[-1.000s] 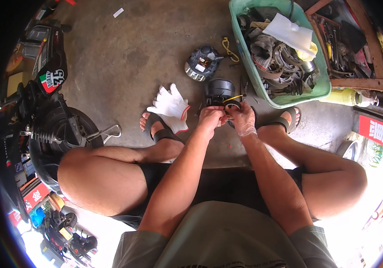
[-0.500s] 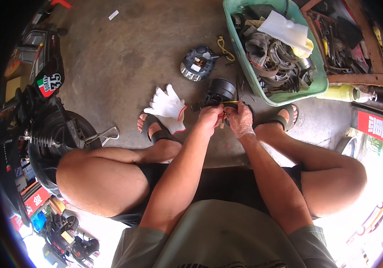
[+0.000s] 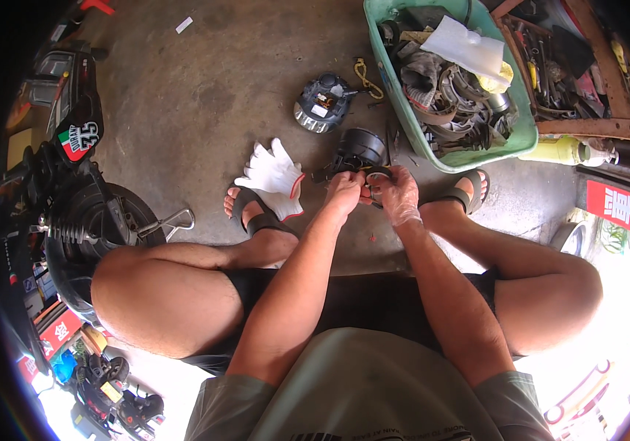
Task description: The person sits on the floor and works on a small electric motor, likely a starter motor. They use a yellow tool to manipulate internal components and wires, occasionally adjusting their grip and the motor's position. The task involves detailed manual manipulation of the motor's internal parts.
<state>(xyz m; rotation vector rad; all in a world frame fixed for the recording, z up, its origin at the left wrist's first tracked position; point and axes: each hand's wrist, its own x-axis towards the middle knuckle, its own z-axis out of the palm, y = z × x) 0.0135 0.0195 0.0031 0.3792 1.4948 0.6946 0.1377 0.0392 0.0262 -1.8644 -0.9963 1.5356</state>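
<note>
On the floor before me lies a black cylindrical housing [image 3: 361, 145], tilted over, with its near side hidden by my hands. My left hand [image 3: 345, 192] is closed at its near edge, thumb and fingers pinching something too small to make out beside a thin yellow strand. In my right hand [image 3: 401, 192], which wears a thin clear glove, is a dark ring that looks like a roll of tape [image 3: 380, 170]. The two hands nearly touch. Beyond the housing sits a round black part [image 3: 325, 101] with a clear ribbed rim and a label.
A green tub [image 3: 443, 163] full of worn metal parts stands at the far right, near a yellow cord [image 3: 362, 77]. White work gloves [image 3: 269, 175] lie by my left foot. A motorcycle wheel [image 3: 112, 220] with its stand is at left; a rusty tool rack [image 3: 602, 126] is at right.
My right hand has turned, and the dark ring now shows between the hands where a yellow strip was stretched. My left hand stays by the housing.
</note>
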